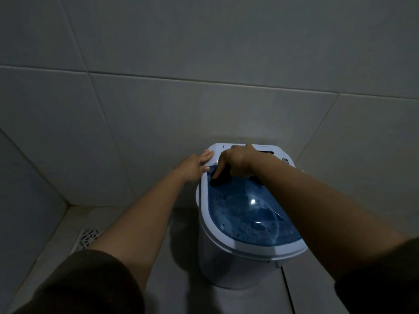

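The small washing machine (238, 266) stands on the tiled floor (179, 282) close to the wall (204, 64), the left hand (195, 165) rests flat with straight fingers on its rear left rim, and the right hand (235, 162) curls its fingers around a dark piece (218, 179) at the rear edge of the blue lid (244, 209).

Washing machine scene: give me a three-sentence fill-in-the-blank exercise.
1. The washing machine has a translucent lid coloured ____.
2. The right hand grips a dark piece at the lid's edge, while the left hand rests on the machine's ____ rim.
3. The patterned drain grate sits in the floor to the ____ of the machine.
Missing words: blue; white; left.
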{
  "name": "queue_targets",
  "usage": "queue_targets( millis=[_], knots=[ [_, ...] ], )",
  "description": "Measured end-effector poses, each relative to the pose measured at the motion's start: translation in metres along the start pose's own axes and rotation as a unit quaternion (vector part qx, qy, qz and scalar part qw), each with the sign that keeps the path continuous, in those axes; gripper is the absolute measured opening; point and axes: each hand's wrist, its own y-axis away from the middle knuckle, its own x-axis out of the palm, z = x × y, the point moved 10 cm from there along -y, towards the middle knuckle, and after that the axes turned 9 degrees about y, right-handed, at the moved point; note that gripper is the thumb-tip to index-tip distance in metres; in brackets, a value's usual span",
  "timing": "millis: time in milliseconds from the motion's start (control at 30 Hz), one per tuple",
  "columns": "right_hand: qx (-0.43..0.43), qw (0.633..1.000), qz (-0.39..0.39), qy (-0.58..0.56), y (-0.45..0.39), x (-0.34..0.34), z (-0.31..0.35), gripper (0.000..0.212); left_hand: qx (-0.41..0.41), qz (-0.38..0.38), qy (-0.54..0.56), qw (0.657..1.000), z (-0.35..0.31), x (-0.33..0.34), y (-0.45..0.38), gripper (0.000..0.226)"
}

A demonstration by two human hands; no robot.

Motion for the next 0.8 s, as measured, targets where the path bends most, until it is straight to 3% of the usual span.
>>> queue_targets(
  millis=[200, 567, 800],
  knots=[
    [0.014, 1.000, 0.018, 0.008, 0.002, 0.004, -0.011, 0.031, 0.001, -0.004, -0.008, 1.000, -0.001, 0.000, -0.001, 0.055],
    [0.078, 0.996, 0.017, -0.041, 0.028, 0.019, -0.055, 0.046, -0.014, -0.002, -0.044, 0.999, 0.001, 0.002, -0.003, 0.055],
    [0.119, 0.991, 0.018, -0.062, 0.043, 0.034, -0.093, 0.039, -0.014, -0.006, -0.056, 0.998, 0.003, 0.000, -0.005, 0.055]
  ],
)
